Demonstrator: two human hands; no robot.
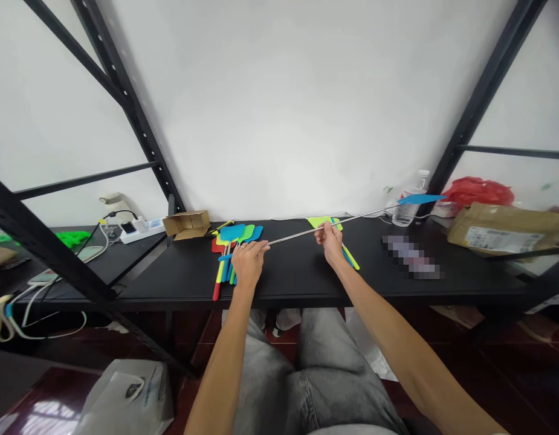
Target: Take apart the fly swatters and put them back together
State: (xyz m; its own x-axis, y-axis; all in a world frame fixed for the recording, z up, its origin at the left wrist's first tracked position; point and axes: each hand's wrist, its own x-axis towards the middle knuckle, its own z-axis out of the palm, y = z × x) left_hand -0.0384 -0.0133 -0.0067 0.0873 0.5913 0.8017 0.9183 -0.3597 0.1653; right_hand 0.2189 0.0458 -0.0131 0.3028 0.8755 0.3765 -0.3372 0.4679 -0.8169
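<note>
Stretched across the front of me is a blue fly swatter (419, 199) with a long, extended metal rod. My left hand (249, 263) is closed around its blue handle end. Farther along, my right hand (330, 241) pinches the rod, and the blue head sticks out to the right in front of a clear bottle. Several fly swatters (232, 232) in red, yellow, green and blue lie bunched beside and partly behind my left hand. Under my right hand are more fly swatters (319, 222) with yellow-green and blue parts, partly hidden by it.
The black tabletop (301, 278) has metal shelf posts at both ends. A small open cardboard box (187, 225) and a power strip (143, 229) are on the left. At right are a plastic bottle (408, 208), a cardboard parcel (510, 229), a red bag (481, 191) and a blurred-out item.
</note>
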